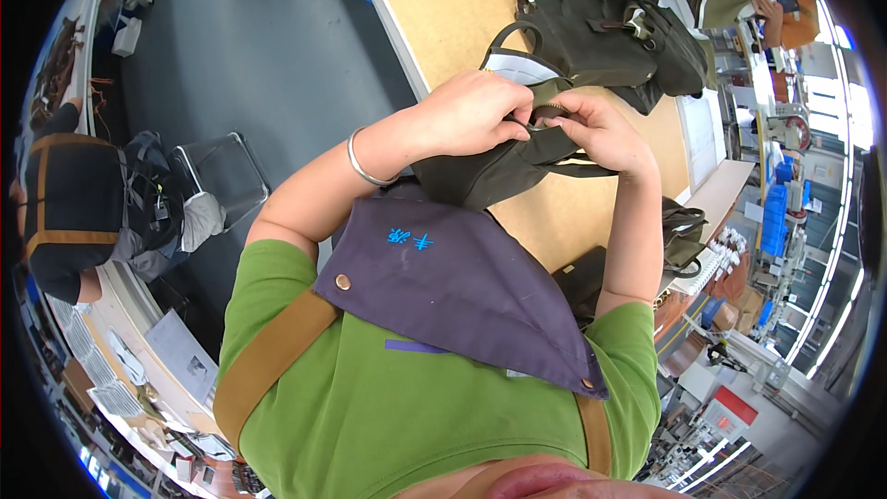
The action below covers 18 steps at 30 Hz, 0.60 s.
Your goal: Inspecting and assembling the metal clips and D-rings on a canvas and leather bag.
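A dark olive handbag [471, 176] rests against my apron at the table's edge, its opening turned up. My left hand [476, 114] is closed on one side of the opening, thumb and fingers pinching the edge. On the other side my right hand [601, 129] pinches the rim beside a stretch of zip [552, 110] with metal teeth. Pale lining shows at the far side of the opening, below a raised carry handle [517, 30]. My fingers hide the exact spot where the two edges come near each other.
Several similar dark bags [591, 37] are heaped farther along the wooden table [443, 0]. More bags [679, 231] lie to the right of my right forearm. Off to the left are a metal-framed stool [222, 171] and a co-worker in an apron [78, 203]. Another person's hand [767, 18] shows at the far right.
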Motion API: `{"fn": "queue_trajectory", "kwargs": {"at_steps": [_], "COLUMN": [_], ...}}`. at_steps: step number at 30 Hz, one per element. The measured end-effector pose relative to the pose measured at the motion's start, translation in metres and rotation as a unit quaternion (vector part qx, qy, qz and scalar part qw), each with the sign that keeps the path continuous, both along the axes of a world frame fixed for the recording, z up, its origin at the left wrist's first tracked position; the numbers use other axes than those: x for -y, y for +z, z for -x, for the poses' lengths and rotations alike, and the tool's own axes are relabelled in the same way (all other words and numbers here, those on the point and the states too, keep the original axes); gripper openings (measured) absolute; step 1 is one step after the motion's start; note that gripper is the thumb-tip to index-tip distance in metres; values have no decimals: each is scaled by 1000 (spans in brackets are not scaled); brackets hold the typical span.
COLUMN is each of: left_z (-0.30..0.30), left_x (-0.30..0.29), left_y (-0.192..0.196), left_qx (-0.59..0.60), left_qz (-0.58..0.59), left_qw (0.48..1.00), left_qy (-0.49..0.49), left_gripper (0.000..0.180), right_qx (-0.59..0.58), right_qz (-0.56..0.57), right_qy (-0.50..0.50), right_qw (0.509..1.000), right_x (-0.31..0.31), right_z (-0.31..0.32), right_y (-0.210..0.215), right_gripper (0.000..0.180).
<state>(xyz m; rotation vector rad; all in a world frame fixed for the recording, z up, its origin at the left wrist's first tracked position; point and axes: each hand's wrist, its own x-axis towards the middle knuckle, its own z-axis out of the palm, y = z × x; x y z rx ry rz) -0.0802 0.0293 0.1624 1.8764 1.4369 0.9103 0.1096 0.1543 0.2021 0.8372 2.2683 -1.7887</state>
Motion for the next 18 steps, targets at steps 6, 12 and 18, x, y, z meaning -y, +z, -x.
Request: {"fn": "queue_trajectory", "kwargs": {"at_steps": [6,12,18], "left_z": [-3,-6,-7], "left_x": [0,2,2], "left_y": [0,0,-3], "left_qx": [16,24,33], "left_qz": [7,14,-2], "left_qw": [1000,999,998], "left_qy": [20,39,48], "left_gripper": [19,20,21], "right_qx": [4,7,6], "right_qz": [-17,-28,-9], "right_qy": [10,20,9], "right_qw": [1000,999,1000], "right_x": [-3,-1,1], "right_z": [0,0,0], "right_y": [-1,2,5], "right_gripper": [14,15,17]}}
